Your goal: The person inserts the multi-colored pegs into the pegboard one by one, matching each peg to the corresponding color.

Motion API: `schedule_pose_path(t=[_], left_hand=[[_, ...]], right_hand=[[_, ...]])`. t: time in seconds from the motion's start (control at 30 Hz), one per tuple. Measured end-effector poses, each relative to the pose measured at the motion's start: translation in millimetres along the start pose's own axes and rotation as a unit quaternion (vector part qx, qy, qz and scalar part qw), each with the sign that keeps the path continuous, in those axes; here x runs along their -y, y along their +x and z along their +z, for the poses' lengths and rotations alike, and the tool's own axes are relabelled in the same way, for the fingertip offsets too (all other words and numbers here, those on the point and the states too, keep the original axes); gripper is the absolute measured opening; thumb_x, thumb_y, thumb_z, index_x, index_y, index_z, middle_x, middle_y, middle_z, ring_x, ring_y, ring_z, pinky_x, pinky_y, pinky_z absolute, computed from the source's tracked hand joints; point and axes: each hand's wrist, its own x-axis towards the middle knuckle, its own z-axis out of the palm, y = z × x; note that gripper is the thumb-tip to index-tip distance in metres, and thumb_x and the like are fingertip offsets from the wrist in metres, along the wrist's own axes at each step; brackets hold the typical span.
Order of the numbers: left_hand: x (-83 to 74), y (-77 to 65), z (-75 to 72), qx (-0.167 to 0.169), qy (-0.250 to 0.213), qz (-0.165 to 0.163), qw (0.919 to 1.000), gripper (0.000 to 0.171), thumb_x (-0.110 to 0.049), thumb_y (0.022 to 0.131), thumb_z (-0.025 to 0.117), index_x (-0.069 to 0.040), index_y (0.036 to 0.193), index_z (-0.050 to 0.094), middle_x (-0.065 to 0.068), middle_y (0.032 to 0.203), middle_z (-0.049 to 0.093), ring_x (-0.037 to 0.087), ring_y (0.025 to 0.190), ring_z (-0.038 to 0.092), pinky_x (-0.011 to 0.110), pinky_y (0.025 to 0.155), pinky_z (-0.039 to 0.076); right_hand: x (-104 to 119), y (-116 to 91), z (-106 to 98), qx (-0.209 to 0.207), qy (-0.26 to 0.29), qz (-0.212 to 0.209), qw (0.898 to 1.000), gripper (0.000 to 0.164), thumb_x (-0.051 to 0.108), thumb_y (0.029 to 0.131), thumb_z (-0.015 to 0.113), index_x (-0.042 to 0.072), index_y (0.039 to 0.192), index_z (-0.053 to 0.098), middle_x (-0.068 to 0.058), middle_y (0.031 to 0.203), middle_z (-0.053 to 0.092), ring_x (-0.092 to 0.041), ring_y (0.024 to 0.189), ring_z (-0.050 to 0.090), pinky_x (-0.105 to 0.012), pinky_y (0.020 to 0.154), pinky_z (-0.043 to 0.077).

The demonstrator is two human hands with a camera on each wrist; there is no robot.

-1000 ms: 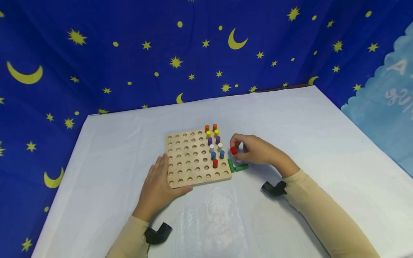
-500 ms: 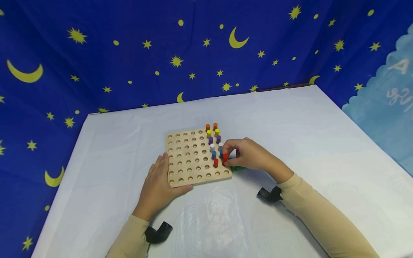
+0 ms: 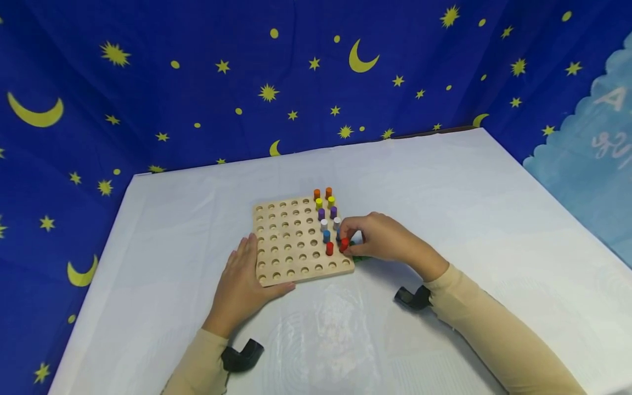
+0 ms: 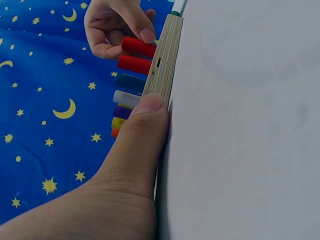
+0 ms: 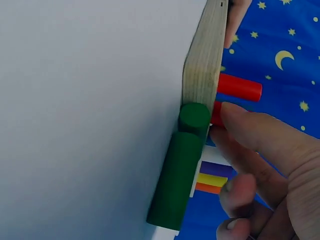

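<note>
A wooden pegboard with rows of holes lies on the table. My left hand rests against its left side, fingers extended along it and thumb against the front edge. With thumb and forefinger, my right hand pinches a red peg, which stands upright at a right-column hole. Beside that peg stands another red peg. Behind them run pairs of blue, white, purple, yellow and orange pegs; the right blue one is partly hidden by my fingers.
Two green pegs lie on the table against the board's right side, mostly hidden under my right hand in the head view. A white cloth covers the table. A blue star-patterned curtain hangs behind it.
My right hand has carried the red peg left from beside the board to the right-column hole, and the peg now sits slightly lower. My left hand has stayed put.
</note>
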Motion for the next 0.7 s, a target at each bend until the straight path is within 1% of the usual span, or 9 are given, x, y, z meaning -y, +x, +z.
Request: schedule_pose_path(t=[0.13,0.17,0.27,0.33,0.4,0.47,0.5,0.6,0.7], left_hand=[[-0.4,-0.4,-0.6,0.001,-0.001,-0.001,1.0000,0.138,-0.081,0.065,0.071,-0.003,0.159,0.008,0.020,0.166,0.014,0.038,0.154,0.013,0.052,0.127,0.012],[-0.4,-0.4,-0.6,0.001,0.000,-0.001,1.0000,0.138,-0.081,0.064,0.071,-0.003,0.159,0.008,0.020,0.166,0.014,0.038,0.154,0.013,0.052,0.127,0.012],[-0.9,0.0,-0.4,0.003,0.001,-0.001,1.0000,0.139,-0.081,0.064,0.071,-0.003,0.159,0.008,0.019,0.166,0.013,0.037,0.154,0.013,0.051,0.127,0.011],[-1.2,0.2,-0.8,0.002,0.002,-0.001,1.0000,0.138,-0.081,0.064,0.071,-0.002,0.159,0.008,0.020,0.166,0.013,0.037,0.154,0.013,0.051,0.127,0.012],[-1.4,0.1,-1.4,0.003,0.002,-0.001,1.0000,0.138,-0.080,0.065,0.072,-0.002,0.159,0.008,0.020,0.166,0.013,0.038,0.154,0.012,0.051,0.127,0.012],[-1.5,-0.2,-2.1,0.003,0.002,-0.001,1.0000,0.138,-0.080,0.065,0.071,-0.002,0.159,0.007,0.020,0.166,0.013,0.038,0.154,0.013,0.052,0.127,0.012],[-1.6,-0.3,-2.2,0.003,0.002,-0.002,1.0000,0.138,-0.080,0.065,0.072,-0.002,0.159,0.007,0.021,0.166,0.013,0.038,0.154,0.012,0.052,0.127,0.011],[-1.8,-0.5,-1.8,0.004,0.000,-0.002,1.0000,0.138,-0.079,0.065,0.073,-0.002,0.159,0.007,0.020,0.166,0.012,0.038,0.154,0.012,0.051,0.127,0.011],[-1.9,-0.4,-0.9,0.005,-0.002,-0.002,1.0000,0.138,-0.078,0.065,0.073,-0.002,0.159,0.007,0.020,0.166,0.012,0.037,0.155,0.011,0.050,0.128,0.010]], right_hand=[[0.6,-3.9,-3.5,0.006,-0.017,0.006,1.000,0.024,0.028,0.079,0.085,0.026,0.098,0.069,0.014,0.090,0.071,-0.005,0.058,0.046,-0.022,0.055,0.042],[-0.1,-6.4,-5.3,0.007,-0.019,0.011,1.000,0.027,0.029,0.078,0.085,0.026,0.100,0.070,0.014,0.093,0.071,-0.006,0.061,0.049,-0.023,0.057,0.044],[-5.5,-17.0,-11.0,0.014,-0.034,0.028,0.999,0.037,0.029,0.075,0.088,0.024,0.107,0.070,0.011,0.102,0.072,-0.009,0.068,0.054,-0.027,0.065,0.050],[-9.8,-24.2,-13.7,0.025,-0.049,0.038,0.998,0.041,0.028,0.074,0.088,0.022,0.110,0.070,0.010,0.106,0.072,-0.009,0.078,0.060,-0.031,0.073,0.054],[-13.9,-29.3,-14.5,0.040,-0.063,0.043,0.996,0.041,0.026,0.074,0.088,0.021,0.111,0.071,0.010,0.107,0.071,-0.010,0.088,0.063,-0.035,0.081,0.055],[-16.3,-32.1,-14.2,0.050,-0.072,0.045,0.995,0.037,0.023,0.077,0.086,0.020,0.111,0.071,0.011,0.104,0.071,-0.010,0.094,0.064,-0.037,0.086,0.056],[-17.1,-32.6,-13.6,0.052,-0.074,0.045,0.995,0.035,0.021,0.078,0.085,0.020,0.110,0.071,0.011,0.101,0.071,-0.009,0.094,0.063,-0.037,0.086,0.056],[-18.7,-32.6,-11.8,0.053,-0.078,0.047,0.994,0.030,0.017,0.081,0.083,0.020,0.108,0.072,0.013,0.092,0.069,-0.008,0.085,0.061,-0.034,0.080,0.055],[-20.1,-32.3,-10.5,0.053,-0.085,0.053,0.994,0.028,0.017,0.083,0.081,0.018,0.110,0.072,0.013,0.088,0.069,-0.006,0.081,0.059,-0.031,0.076,0.054]])
